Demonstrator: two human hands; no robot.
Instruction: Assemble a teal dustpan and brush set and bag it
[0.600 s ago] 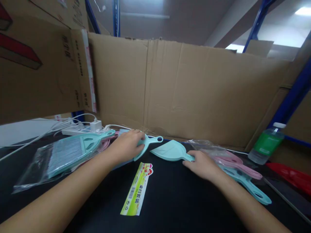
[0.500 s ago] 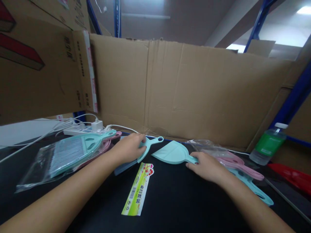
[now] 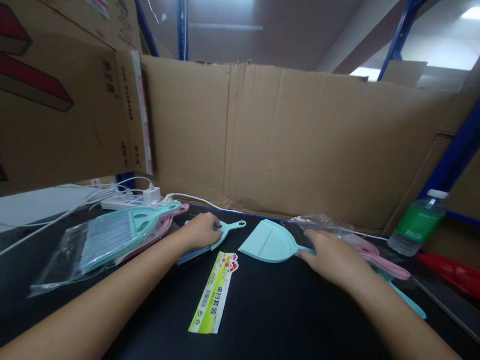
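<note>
On the black table, my left hand (image 3: 203,230) is closed over the body of a mint-green brush (image 3: 225,231), whose looped handle points right and whose bristles lie partly under the hand. My right hand (image 3: 330,255) grips the handle end of a mint-green dustpan (image 3: 270,242) between thumb and fingers; the pan's wide edge faces left, toward the brush. Between my forearms lies a yellow-green and white printed label (image 3: 214,295), nearer to me than the brush and dustpan.
Bagged brush and dustpan sets (image 3: 112,237) lie at left near a white power strip (image 3: 123,201) and cables. Pink pieces (image 3: 386,264), clear plastic (image 3: 322,226) and a green-labelled bottle (image 3: 418,225) are at right. A cardboard wall (image 3: 300,145) stands behind.
The dustpan has turned, so its wide edge is more exposed and its body sits slightly lower. My right hand has shifted right with its handle. The brush has moved slightly down and left.
</note>
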